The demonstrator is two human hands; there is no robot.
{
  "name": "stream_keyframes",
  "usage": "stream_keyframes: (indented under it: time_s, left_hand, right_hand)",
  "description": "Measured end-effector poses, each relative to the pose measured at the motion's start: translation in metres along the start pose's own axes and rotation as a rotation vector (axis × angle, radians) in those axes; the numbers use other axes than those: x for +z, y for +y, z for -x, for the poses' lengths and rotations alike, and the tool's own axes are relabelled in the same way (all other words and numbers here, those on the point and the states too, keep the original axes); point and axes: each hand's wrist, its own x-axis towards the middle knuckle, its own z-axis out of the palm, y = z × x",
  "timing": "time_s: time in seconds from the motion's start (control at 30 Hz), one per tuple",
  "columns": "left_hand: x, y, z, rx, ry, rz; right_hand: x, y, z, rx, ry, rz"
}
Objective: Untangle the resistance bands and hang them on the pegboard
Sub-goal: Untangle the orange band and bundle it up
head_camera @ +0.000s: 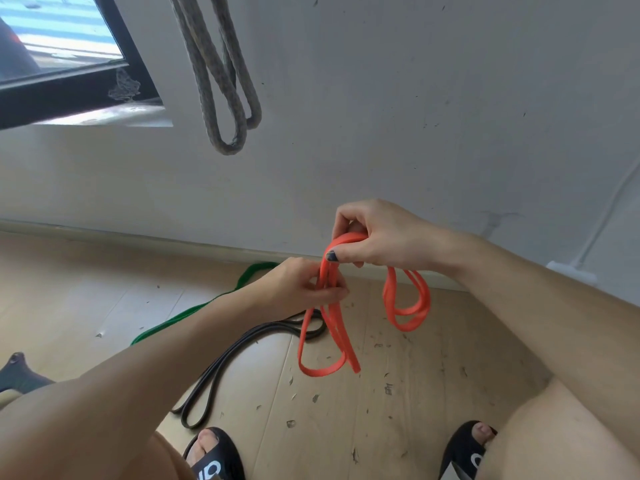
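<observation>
**While both hands hold the orange band, work its loops apart**

While you stand facing a pale wall, both your hands are raised in front of you around one orange resistance band. Your right hand is the higher one, its fingers curled over the top of the bunched band, thumb pressed along the front. Your left hand sits just below and to the left, fingertips pinching the strands where they run down together. Two sets of loops dangle from this grip: a longer one falling under your left hand, a shorter one hanging under your right wrist.

On the wooden floor between and ahead of your feet lie a black band and, beyond it near the skirting, a green band. A grey band already hangs on the wall above; whatever holds it is out of view, as is the pegboard.

To do this step well, I would keep the right hand as the fixed anchor and let the left slide down a single strand, following it round instead of pulling. Tugging likely tightens any crossing. Whether a true knot exists inside your grip cannot be told. Once it falls as one open loop, lift it to hang.
</observation>
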Motion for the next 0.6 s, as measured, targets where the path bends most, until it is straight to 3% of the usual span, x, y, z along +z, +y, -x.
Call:
stream_keyframes:
  time_s: [0.6]
  left_hand:
    - [-0.028,0.002,0.004,0.035,0.131,0.107]
  right_hand:
    - [-0.035,0.025,0.005,0.041,0.118,-0.198]
